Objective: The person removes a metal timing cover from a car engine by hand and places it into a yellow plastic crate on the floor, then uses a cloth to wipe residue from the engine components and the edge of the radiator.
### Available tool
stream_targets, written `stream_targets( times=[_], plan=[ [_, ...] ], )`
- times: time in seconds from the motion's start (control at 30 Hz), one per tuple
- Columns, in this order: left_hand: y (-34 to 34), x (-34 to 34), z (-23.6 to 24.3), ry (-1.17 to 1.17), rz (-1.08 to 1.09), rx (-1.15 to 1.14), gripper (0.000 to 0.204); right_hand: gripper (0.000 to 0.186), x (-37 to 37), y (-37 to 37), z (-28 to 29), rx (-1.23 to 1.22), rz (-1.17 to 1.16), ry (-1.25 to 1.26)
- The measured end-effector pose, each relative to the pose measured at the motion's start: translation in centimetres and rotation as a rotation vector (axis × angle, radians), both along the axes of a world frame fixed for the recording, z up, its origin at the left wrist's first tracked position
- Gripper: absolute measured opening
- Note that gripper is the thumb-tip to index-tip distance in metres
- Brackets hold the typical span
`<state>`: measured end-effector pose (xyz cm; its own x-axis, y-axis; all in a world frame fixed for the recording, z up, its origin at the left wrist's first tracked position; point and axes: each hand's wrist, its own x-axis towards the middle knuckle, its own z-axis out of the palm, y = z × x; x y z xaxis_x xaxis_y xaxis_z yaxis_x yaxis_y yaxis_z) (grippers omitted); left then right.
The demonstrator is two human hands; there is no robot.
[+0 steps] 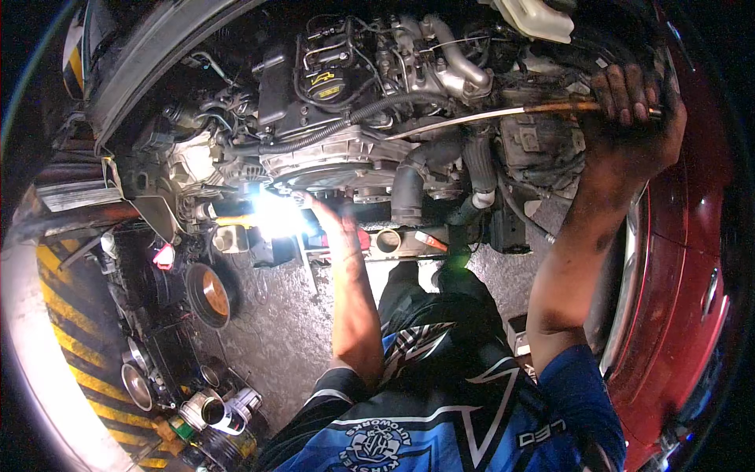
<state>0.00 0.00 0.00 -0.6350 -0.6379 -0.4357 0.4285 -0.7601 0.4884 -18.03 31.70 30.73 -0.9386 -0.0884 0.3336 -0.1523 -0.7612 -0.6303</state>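
My right hand (633, 106), darkened with grime, is wrapped round the handle end of a long pry bar (487, 115) at the right of the engine bay. The bar's bare metal shaft runs left across the engine (346, 118) to the top of its front cover (326, 157); its tip is hard to see there. My left hand (336, 224) reaches low in front of the engine, beside a glaring work light (279, 216). Glare washes out its fingers, so whether they grip the light cannot be told.
Thick black hoses (429, 169) come down between my arms. A corrugated hose crosses the engine. A red car (676, 299) stands close on the right. On the floor at left are a round black pan (211, 295), several cans (224, 413) and a yellow-and-black striped surface (86, 338).
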Motion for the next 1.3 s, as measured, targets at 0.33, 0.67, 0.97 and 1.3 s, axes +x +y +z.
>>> stream_targets(
  times=[0.33,0.67,0.97,1.3],
  plan=[
    [-0.2,0.6,-0.4,-0.122,0.011,-0.05,0.084,0.027,-0.6,-2.3,0.6,0.029,-0.055,-0.021],
    [-0.8,0.7,-1.3,-0.099,0.05,0.015,0.075,0.027,-1.5,-2.6,0.7,0.024,0.253,0.158],
    [-1.6,0.6,-2.5,0.0,-0.014,0.076,0.08,0.022,-1.7,-1.3,0.3,0.036,0.325,0.296],
    [-1.9,0.9,-3.5,-0.003,0.015,0.084,0.083,0.019,3.0,-1.8,0.0,0.112,0.242,0.377]
  ],
)
